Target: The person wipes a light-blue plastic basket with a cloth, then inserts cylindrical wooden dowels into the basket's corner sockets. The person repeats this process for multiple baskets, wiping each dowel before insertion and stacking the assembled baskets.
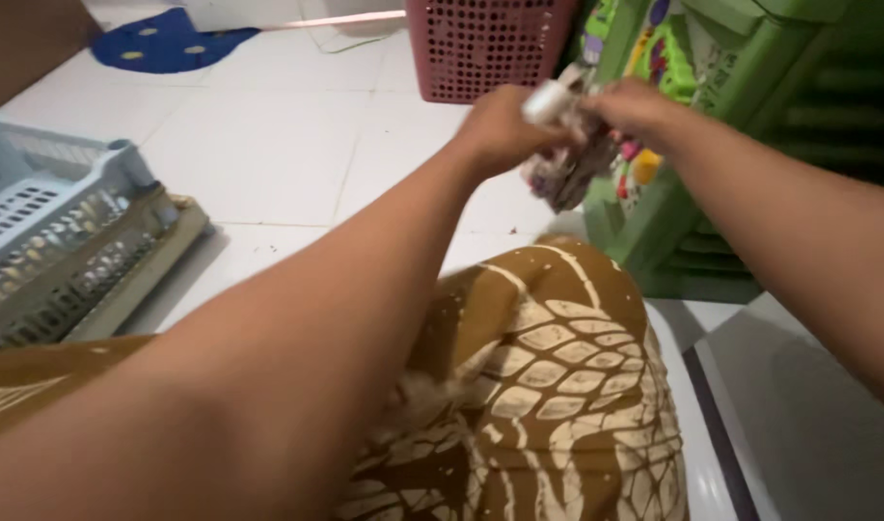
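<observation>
At the far left we see a grey slatted plastic basket (46, 232) resting on the white tiled floor (268, 145), and beyond it a blue mat with yellow spots (162, 41) lies near the wall. Nearer us, brown cloth with a cream leaf print (548, 386) covers the lap. Moving right, our left hand (504, 125) is closed around one end of a small crumpled patterned cloth (567, 169), held up in the air above the floor. A pink perforated laundry basket (485, 43) stands behind it. Our right hand (635, 106) pinches the same cloth from the other side, fingers closed on it, the two hands almost touching. At the far right stands a green plastic drawer cabinet (750, 125).
</observation>
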